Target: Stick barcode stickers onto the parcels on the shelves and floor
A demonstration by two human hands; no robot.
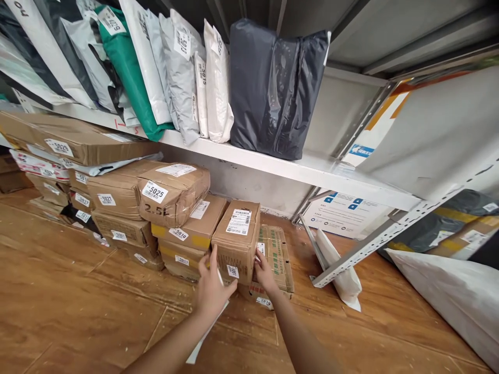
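Observation:
A tall brown cardboard box [236,226] with a printed label on top and a small numbered sticker on its front stands between my hands. My left hand [212,288] is at its left front edge, index finger raised against the cardboard and thumb pointing right. A white paper strip [206,335] shows between that thumb and the fingers and hangs below the hand. My right hand [265,271] presses its curled fingers on the box's right side. A flatter box with green print [278,259] lies to the right, partly hidden by my right hand.
Stacked numbered cartons, among them one marked 5025 [171,189], line the floor at left. Above runs a white metal shelf [268,166] with upright mailer bags and a large dark parcel [276,91]. A slanted shelf post [362,246] and a white wrapped roll [343,280] stand right.

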